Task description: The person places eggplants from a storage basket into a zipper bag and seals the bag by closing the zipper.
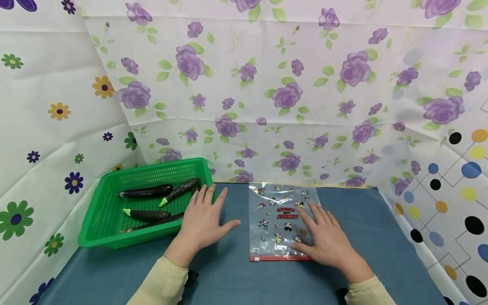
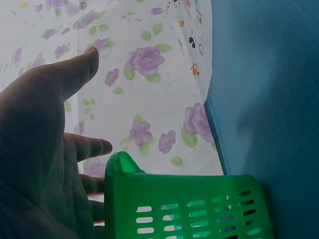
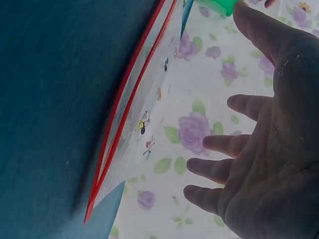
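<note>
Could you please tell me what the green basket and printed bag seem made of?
The green basket: apparently molded plastic, lightly glossy, judging by its stiff, evenly slotted walls. The printed bag: likely thin, shiny clear plastic film, since the blue surface shows through; the exact plastic is uncertain.

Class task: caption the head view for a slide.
Left hand near a green basket of dark eggplants, right hand near a clear printed bag with one red edge.

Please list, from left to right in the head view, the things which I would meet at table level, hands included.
Green basket → left hand → clear printed bag → right hand, its fingers overlapping the bag's right side.
</note>
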Available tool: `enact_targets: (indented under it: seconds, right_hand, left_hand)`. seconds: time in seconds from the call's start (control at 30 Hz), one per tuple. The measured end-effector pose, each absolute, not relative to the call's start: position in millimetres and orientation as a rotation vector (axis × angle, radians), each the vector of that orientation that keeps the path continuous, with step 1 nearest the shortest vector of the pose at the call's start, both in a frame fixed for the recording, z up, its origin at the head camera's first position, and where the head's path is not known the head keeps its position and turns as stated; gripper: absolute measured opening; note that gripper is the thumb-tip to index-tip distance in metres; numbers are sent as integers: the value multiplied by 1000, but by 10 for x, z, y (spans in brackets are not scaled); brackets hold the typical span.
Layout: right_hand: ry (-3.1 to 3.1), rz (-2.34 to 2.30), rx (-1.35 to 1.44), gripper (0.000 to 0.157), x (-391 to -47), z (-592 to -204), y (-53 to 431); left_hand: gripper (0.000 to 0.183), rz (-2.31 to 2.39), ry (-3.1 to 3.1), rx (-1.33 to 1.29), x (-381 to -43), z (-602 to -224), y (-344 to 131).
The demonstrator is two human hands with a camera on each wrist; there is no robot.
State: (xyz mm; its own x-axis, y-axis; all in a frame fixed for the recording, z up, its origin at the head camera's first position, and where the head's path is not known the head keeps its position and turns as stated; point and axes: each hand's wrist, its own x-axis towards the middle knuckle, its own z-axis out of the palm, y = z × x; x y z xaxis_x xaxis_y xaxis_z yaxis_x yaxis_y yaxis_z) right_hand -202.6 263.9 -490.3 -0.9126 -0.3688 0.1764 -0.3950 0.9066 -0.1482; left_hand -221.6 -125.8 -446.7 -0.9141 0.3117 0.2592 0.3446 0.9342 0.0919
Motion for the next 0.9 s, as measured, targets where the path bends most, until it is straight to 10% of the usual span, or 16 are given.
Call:
enact_targets:
  seconds: [0.9]
  right_hand:
    - [-2931,247,584,107,-1957,-4932,2796]
  left_hand:
    - [104,-248,-2902,-429,-2224,-4384,-1475]
